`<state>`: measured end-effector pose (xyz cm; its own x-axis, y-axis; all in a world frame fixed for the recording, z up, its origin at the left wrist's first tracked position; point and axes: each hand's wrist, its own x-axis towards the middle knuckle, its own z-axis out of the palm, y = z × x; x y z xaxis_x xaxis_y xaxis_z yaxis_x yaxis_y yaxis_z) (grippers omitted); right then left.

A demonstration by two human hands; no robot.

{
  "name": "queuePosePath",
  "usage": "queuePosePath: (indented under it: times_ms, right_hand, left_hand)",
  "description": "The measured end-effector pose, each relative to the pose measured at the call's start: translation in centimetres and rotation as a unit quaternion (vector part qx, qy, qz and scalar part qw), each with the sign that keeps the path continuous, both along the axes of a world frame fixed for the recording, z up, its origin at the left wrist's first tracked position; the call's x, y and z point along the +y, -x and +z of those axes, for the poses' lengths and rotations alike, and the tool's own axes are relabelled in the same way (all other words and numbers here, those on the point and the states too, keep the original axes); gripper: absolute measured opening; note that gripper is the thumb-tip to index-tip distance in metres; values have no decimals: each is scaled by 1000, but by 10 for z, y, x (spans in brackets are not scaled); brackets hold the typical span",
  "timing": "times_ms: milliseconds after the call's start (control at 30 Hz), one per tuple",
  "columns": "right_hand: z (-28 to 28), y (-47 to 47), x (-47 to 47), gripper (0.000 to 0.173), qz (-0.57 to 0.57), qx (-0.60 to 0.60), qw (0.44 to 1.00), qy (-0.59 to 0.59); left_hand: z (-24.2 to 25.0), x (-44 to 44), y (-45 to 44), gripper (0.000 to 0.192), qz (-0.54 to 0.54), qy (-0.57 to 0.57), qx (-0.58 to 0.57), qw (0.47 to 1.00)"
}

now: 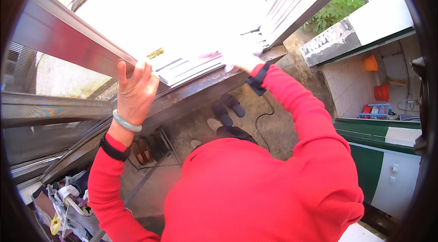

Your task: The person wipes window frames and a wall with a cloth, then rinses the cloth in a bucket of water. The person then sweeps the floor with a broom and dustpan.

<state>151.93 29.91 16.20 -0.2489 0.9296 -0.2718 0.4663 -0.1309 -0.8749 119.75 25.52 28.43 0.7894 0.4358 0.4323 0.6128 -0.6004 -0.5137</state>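
My left hand (137,91), with a pale green bangle (126,121) at its wrist, has its fingers apart and touches the edge of a metal window sash (82,38). My right hand (241,62) reaches over the window's lower track (191,70). Glare and blur wash out its fingers. A pale, pinkish patch (209,55), perhaps cloth, shows beside them; whether the hand holds it cannot be told. Both wrists bear dark straps, the right one (258,79) with a small black block attached.
Dark slippers (227,109) and a black cable (263,118) lie on the concrete floor, with brown shoes (141,151) by the wall. Hanging laundry (66,201) fills the lower left. To the right stand a green and white counter (366,159) and a blue basket (375,111) of bottles.
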Motion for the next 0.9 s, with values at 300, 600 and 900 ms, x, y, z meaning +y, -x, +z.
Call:
queuePosePath:
  times_ms: [300, 600, 900]
  right_hand:
    - [-30, -31, -1, 22, -250, -395, 823, -322]
    - [-44, -21, 10, 28, -87, -80, 972, -204]
    - [-67, -55, 4, 26, -167, -442, 789, -393]
  left_hand:
    - [-2, 10, -34, 9, -28, 11, 4, 1000]
    - [-2, 20, -65, 6, -72, 17, -20, 997]
    - [-7, 25, -70, 5, -85, 7, -40, 996]
